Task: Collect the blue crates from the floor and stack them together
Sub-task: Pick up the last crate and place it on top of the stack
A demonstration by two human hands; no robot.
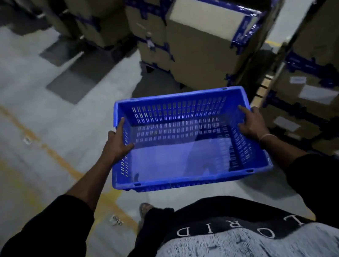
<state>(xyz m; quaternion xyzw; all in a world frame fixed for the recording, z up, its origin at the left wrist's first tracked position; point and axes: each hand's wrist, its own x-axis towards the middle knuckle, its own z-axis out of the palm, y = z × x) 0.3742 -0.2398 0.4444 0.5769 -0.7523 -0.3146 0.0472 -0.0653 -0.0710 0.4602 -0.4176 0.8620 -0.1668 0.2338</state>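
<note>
- While we look down through the head camera, we carry one blue crate (pixel 186 148) in front of our waist, held up clear of the grey floor (pixel 14 90), its open top facing us.
- Our left hand (pixel 119 144) grips the crate's left side wall, thumb hooked inside and index finger stretched along the rim toward the far corner.
- Our right hand (pixel 252 124) grips the right side wall the same way, thumb inside the wall and index finger pointing along the rim; a pale band (pixel 266 137) circles that wrist.
- We see slotted vents in the crate's walls and across the far part of its bottom; nothing lies inside it.
- Black sleeves (pixel 53 231) cover our forearms, and a printed shirt (pixel 238 248) fills the lower edge of the view.
- A worn yellow line (pixel 57 155) runs across the floor on our left.
- Stacked cardboard boxes (pixel 205 40) with blue tape stand ahead and to our right, blurred by motion.
- One foot (pixel 144 209) shows just below the crate.
</note>
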